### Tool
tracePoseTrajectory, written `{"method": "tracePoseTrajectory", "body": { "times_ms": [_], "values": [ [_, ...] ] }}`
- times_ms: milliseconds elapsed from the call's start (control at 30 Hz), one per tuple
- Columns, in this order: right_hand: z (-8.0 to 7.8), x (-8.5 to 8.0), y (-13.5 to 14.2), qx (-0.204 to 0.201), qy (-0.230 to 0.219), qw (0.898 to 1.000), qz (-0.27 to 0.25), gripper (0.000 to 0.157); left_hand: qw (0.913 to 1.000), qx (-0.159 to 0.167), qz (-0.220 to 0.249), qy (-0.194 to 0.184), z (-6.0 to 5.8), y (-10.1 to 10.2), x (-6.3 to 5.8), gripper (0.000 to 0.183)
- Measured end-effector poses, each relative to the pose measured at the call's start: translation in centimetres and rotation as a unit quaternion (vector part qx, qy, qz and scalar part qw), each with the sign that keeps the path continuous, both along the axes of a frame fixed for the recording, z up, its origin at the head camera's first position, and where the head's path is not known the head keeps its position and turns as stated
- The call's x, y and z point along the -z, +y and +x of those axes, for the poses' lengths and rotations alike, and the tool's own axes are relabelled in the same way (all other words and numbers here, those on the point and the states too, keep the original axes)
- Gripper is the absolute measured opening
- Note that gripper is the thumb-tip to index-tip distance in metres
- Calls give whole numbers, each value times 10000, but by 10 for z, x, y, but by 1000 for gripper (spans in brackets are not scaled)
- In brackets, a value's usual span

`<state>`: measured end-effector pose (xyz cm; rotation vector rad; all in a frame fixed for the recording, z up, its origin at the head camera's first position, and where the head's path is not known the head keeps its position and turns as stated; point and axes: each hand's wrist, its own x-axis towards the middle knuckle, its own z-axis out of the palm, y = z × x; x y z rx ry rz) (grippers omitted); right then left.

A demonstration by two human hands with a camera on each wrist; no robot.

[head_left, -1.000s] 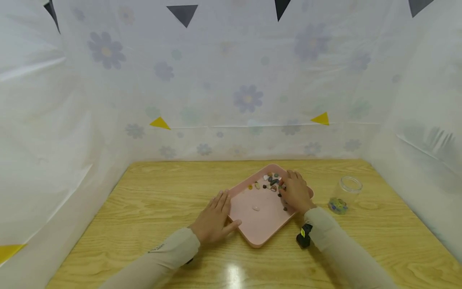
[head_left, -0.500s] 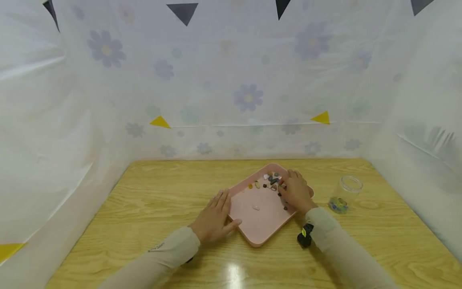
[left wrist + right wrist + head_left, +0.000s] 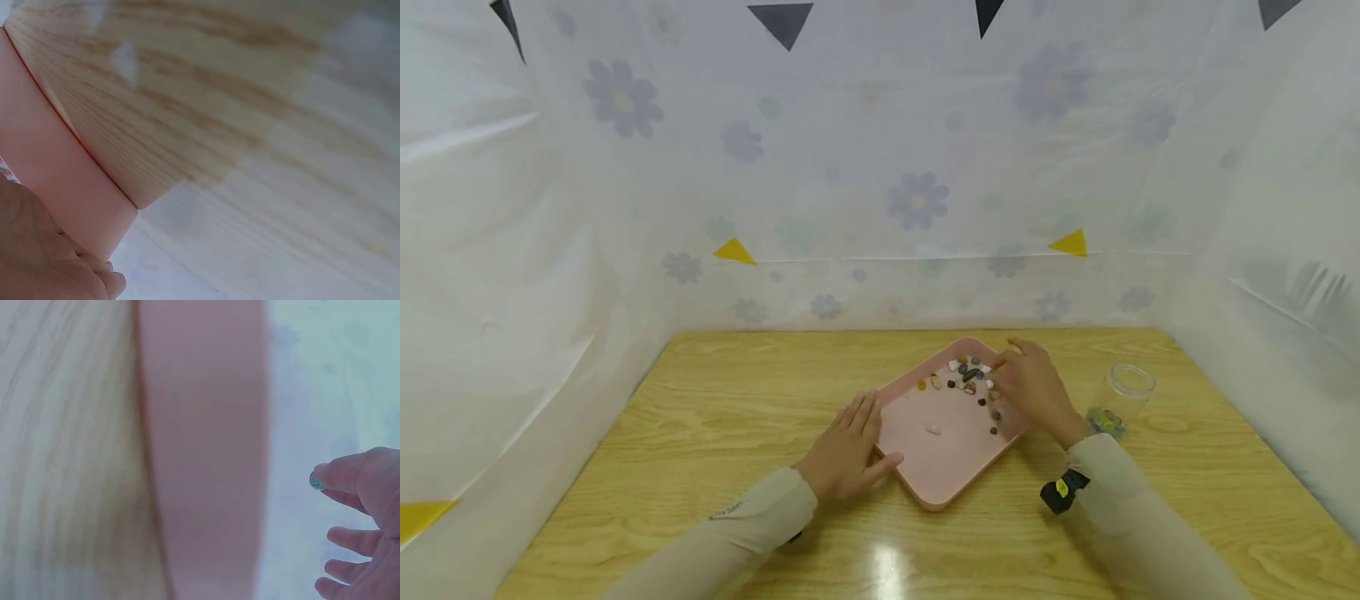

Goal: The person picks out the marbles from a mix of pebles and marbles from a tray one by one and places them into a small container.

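Observation:
A pink tray [image 3: 917, 450] lies at a slant on the table with several small pebbles [image 3: 970, 375] spread over its far and right parts. My left hand [image 3: 842, 454] rests against the tray's left side, fingers straight and thumb over the rim. Above the tray's right edge, my right hand [image 3: 1037, 387] pinches a small shiny green glass marble [image 3: 317, 481] between thumb and forefinger. The other right fingers spread apart. A lone pale pebble [image 3: 932, 429] sits near the tray's middle. In the left wrist view, part of my left hand [image 3: 44, 250] touches the tray wall [image 3: 69, 169].
A lidless clear glass jar [image 3: 1123, 396] stands right of the tray, close to my right wrist. Green, blue and yellow pieces [image 3: 1105, 422] lie at its bottom. A flower-patterned sheet [image 3: 880, 167] encloses the wooden table [image 3: 737, 392] at the back and sides.
My right hand has lifted from among the pebbles and moved right to above the tray's edge, carrying the green marble. The left hand and tray stay put.

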<state>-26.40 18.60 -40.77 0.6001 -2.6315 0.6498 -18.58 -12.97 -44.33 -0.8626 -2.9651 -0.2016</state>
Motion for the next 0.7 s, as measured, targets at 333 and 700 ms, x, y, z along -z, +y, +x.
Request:
{"method": "tracePoseTrajectory", "body": {
  "times_ms": [333, 700],
  "values": [
    [40, -38, 43, 205, 1471, 9887, -222, 16, 9998, 51, 127, 115, -1, -1, 4, 87],
    [68, -56, 103, 1378, 2016, 9693, -303, 19, 10000, 31, 77, 26, 0, 0, 1, 88]
  ]
}}
